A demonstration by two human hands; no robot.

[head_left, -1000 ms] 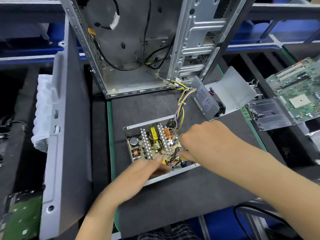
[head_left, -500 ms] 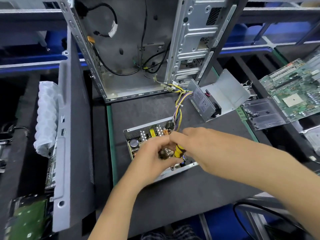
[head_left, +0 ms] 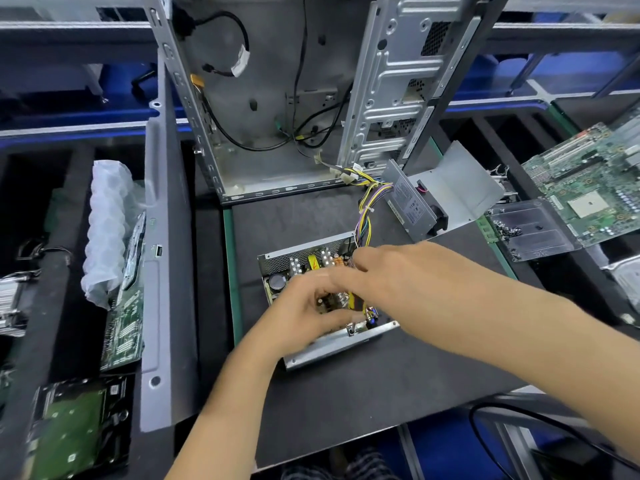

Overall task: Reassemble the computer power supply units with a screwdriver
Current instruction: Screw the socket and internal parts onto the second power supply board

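The open power supply unit (head_left: 277, 261) lies in the middle of the black mat, its circuit board exposed. Both hands hover over the board and are blurred. My right hand (head_left: 398, 271) reaches in from the right with curled fingers over a yellow-handled screwdriver (head_left: 351, 299), most of which is hidden. My left hand (head_left: 304, 317) curls beside it, thumb near the unit's front wall; whether it grips anything is unclear. A coloured wire bundle (head_left: 367, 209) runs from the unit toward the case. The unit's cover with its fan (head_left: 450, 199) lies behind to the right.
An open computer case (head_left: 277, 98) stands at the back of the mat. A grey side panel (head_left: 166, 271) leans at the left, with bubble wrap (head_left: 107, 230) and a hard drive (head_left: 76, 427) beyond. A clear screw tray (head_left: 533, 230) and a motherboard (head_left: 588, 188) lie at the right.
Both hands rose from the board's front edge and came together over its middle. The yellow screwdriver handle appeared between them. The view shifted slightly.
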